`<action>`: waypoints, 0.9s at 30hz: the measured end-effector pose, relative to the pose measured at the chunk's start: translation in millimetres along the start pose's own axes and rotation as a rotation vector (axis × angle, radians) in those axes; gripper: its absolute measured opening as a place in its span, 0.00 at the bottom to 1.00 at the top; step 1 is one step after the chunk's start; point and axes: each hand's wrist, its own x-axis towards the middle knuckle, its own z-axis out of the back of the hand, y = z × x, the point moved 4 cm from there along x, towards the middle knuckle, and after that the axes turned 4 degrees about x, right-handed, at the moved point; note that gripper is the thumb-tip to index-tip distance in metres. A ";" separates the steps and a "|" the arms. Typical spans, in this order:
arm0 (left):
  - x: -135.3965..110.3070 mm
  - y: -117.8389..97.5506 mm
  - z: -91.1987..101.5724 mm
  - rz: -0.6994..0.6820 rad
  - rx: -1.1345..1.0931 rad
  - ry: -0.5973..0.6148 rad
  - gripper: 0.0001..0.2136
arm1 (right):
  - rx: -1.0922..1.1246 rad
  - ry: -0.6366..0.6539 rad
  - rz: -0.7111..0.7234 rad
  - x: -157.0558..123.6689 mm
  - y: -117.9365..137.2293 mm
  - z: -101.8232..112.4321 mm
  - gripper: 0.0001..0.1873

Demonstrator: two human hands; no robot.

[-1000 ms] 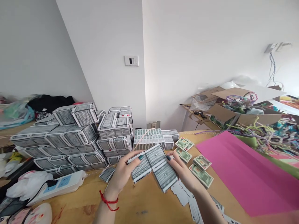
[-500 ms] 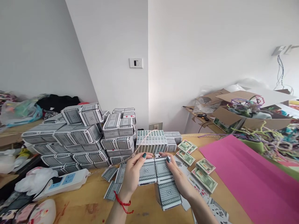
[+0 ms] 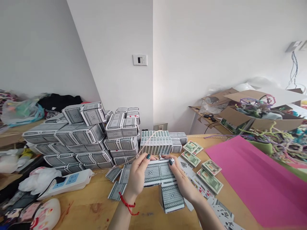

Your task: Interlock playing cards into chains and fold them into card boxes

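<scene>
Between my two hands is an L-shaped block of joined playing-card boxes, with grey patterned card backs facing up. My left hand grips its left end, thumb on top. At the right side, my right hand holds it with the thumb pressed on the upper face. My fingers behind the block are mostly hidden. Loose grey-backed cards lie left of my left hand. Face-up playing cards are spread on the table beside my right hand, with green card packs close by.
Stacked card boxes fill the table's back left. A row of packs stands behind my hands. A white power strip lies left, a pink sheet right. Beyond are a yarn-filled cardboard box and a glue gun.
The gap between the two upper card boxes has closed as my hands pressed them together. The view has shifted slightly.
</scene>
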 end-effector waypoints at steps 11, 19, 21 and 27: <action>12.8 37.5 7.3 0.114 -0.001 -0.047 0.16 | 0.038 -0.047 -0.077 11.2 -24.3 0.7 0.15; 17.1 38.9 16.7 0.103 0.076 -0.031 0.14 | -0.490 -0.069 -0.010 14.7 -53.3 -3.9 0.04; 11.3 31.7 21.2 0.091 0.247 0.010 0.14 | -0.526 -0.026 -0.032 14.5 -54.0 -4.4 0.04; -19.5 40.7 15.0 0.302 0.691 0.485 0.37 | -0.552 0.036 -0.091 15.0 -53.7 -0.5 0.11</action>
